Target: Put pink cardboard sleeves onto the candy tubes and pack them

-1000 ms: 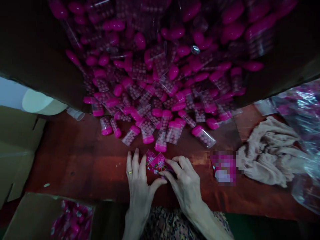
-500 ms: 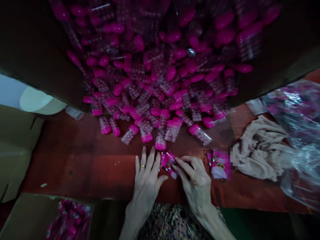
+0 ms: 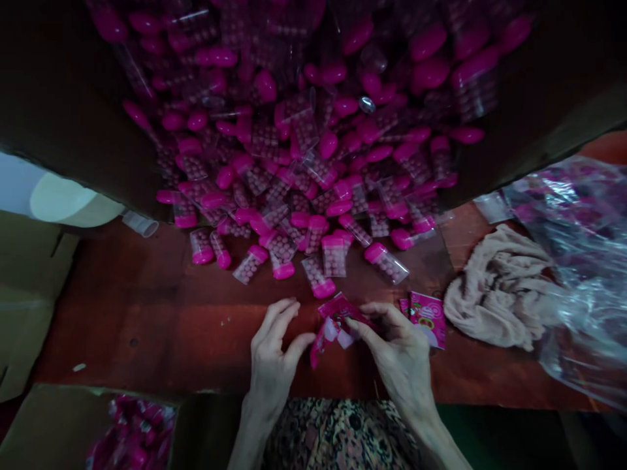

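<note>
Between the thumb and fingers of my right hand (image 3: 399, 349) is a pink printed wrapper (image 3: 337, 313), partly unfolded, with pale patches showing. My left hand (image 3: 275, 346) is just left of it, empty, thumb apart from the bent fingers. Beyond the wrapper lies a small clear bottle (image 3: 318, 277) with a pink cap and pale round beads inside. A flat stack of similar printed wrappers (image 3: 430, 318) rests to the right, partly behind my right hand.
A big heap of pink-capped bottles (image 3: 294, 176) spills from a dark box onto the red table (image 3: 171, 326). To the right are a crumpled beige cloth (image 3: 504, 287) and clear plastic bags (image 3: 588, 294). At lower left, a carton (image 3: 59, 424) holds pink packets.
The wrapper has been lifted and spread in my right hand. My left hand has drawn back left, its fingers now bent. The nearest bottle has tipped to a slant.
</note>
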Demonstrator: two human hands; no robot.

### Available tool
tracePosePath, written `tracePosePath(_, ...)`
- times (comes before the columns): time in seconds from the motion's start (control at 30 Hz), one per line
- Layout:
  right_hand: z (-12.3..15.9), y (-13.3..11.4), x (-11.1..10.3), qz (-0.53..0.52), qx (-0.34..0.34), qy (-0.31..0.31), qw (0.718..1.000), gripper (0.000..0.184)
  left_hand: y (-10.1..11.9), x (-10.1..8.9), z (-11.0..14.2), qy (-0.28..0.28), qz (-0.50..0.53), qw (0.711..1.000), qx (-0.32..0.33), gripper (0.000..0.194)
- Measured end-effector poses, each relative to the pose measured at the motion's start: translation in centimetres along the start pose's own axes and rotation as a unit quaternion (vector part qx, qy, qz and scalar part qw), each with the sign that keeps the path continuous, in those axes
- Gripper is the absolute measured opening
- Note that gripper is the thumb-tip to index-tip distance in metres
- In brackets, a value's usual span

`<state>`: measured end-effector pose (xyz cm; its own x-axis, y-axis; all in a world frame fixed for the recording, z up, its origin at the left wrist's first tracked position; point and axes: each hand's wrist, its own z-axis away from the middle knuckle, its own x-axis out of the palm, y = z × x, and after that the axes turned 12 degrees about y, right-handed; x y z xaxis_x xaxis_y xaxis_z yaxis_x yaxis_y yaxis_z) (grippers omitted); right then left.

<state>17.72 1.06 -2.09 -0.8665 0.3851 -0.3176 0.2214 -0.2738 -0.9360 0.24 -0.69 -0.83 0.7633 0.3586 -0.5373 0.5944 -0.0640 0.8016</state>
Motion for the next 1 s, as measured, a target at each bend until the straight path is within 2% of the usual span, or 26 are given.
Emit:
tracePosePath(0.13,-0.1,0.3,0.1,0.017,-0.035,0.006,0.999,0.014,0.8,0.4,1.0,-0.052,0.041,0.998,0.013,0.044)
tracePosePath(0.23,0.0,0.2,0.1,0.045,-0.094,0.016,0.994,0.013,0.8,0.2,2.2,-0.020,0.064,0.998,0.012,0.041)
tracePosePath(0.3,0.0,0.2,0.2,0.065,-0.144,0.019,0.987,0.013,0.5,-0.1,2.9,-0.004,0.076,0.997,0.011,0.050)
tracePosePath(0.37,-0.1,0.1,0.2,0.089,-0.194,0.021,0.977,0.014,0.2,-0.4,3.3,-0.011,0.073,0.997,0.026,0.059)
tracePosePath(0.47,-0.3,-0.2,0.1,0.144,-0.268,0.046,0.951,0.020,-0.1,-0.1,3.5,-0.018,-0.013,0.997,0.071,0.051)
tracePosePath(0.53,-0.2,-0.6,-0.1,0.186,-0.315,0.089,0.926,0.033,-0.2,0.5,3.4,-0.010,-0.098,0.988,0.115,0.045)
tracePosePath(0.63,0.6,-1.3,-0.2,0.211,-0.365,0.131,0.897,0.046,-0.3,1.0,3.4,0.008,-0.175,0.973,0.153,0.054)
tracePosePath(0.7,1.6,-1.4,0.2,0.201,-0.398,0.081,0.891,0.035,-0.5,0.7,3.3,0.024,-0.188,0.971,0.144,0.066)
tracePosePath(0.77,2.8,-1.0,0.9,0.192,-0.423,-0.016,0.885,0.019,-0.9,-0.1,3.3,0.043,-0.186,0.973,0.132,0.068)
tracePosePath(0.83,3.7,-0.3,1.7,0.198,-0.423,-0.079,0.881,0.017,-1.2,-1.2,3.4,0.062,-0.178,0.975,0.120,0.061)
tracePosePath(0.9,4.3,0.4,2.1,0.203,-0.405,-0.108,0.885,0.022,-1.3,-2.4,3.8,0.085,-0.162,0.979,0.094,0.051)
tracePosePath(1.0,4.4,0.4,2.1,0.173,-0.369,-0.119,0.905,0.019,-0.9,-3.7,4.8,0.120,-0.111,0.987,-0.004,0.028)
